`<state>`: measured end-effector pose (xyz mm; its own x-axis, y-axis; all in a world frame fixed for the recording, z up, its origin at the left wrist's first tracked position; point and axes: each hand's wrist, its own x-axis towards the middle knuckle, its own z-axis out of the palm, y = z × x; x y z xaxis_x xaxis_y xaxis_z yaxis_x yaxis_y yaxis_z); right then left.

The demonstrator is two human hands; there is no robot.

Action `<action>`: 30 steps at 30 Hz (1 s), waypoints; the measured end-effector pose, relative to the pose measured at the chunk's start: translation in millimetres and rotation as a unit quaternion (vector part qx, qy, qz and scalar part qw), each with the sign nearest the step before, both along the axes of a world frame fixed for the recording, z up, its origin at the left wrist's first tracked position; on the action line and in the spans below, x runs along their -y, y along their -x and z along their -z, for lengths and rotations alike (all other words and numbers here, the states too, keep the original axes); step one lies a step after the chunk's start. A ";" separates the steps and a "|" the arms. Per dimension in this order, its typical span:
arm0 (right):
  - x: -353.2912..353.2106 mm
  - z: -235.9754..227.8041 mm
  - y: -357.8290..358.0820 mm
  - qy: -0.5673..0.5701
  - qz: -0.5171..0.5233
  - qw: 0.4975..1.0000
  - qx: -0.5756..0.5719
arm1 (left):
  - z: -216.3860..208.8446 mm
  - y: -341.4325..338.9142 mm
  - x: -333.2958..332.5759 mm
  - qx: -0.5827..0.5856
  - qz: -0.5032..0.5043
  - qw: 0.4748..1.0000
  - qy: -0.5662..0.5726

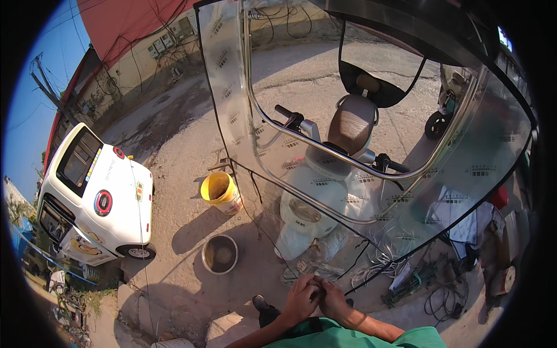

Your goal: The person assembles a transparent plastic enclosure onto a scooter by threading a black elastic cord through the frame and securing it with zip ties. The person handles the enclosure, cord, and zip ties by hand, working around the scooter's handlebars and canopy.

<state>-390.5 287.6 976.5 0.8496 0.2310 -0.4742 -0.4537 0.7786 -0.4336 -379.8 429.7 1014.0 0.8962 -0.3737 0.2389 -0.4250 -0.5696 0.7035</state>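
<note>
While the left hand (301, 298) and right hand (335, 301) meet at lower centre, fingers curled, I cannot tell what they pinch. Upper right, the clear cover (226, 87) seems already hung before the scooter (325, 165), straps (355, 263) still loose; ground (180, 151) left of its dark edge gives room.

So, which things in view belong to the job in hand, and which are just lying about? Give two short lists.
Probably part of the job:
left hand and right hand, close together; what they hold, if anything, is unclear
clear plastic sheet with black edging
scooter behind it

Probably just lying about:
yellow bucket
round tub
parked white vehicle
spool at far right
</note>
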 end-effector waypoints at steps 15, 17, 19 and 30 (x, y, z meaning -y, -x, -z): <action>-370.1 6.1 -146.8 -0.019 -0.059 0.995 -0.075 | -9.4 -141.4 -369.4 0.056 -0.016 0.998 0.003; -388.6 12.8 -165.5 -0.005 -0.050 0.995 -0.085 | -3.7 -158.9 -383.3 0.053 -0.032 0.998 -0.012; -400.3 14.4 -184.4 -0.001 -0.035 0.995 -0.089 | 2.7 -181.9 -391.3 0.040 -0.025 0.999 -0.008; -398.3 55.6 -328.1 -0.082 0.001 0.996 -0.045 | 14.7 -355.7 -414.3 0.002 0.067 0.998 -0.010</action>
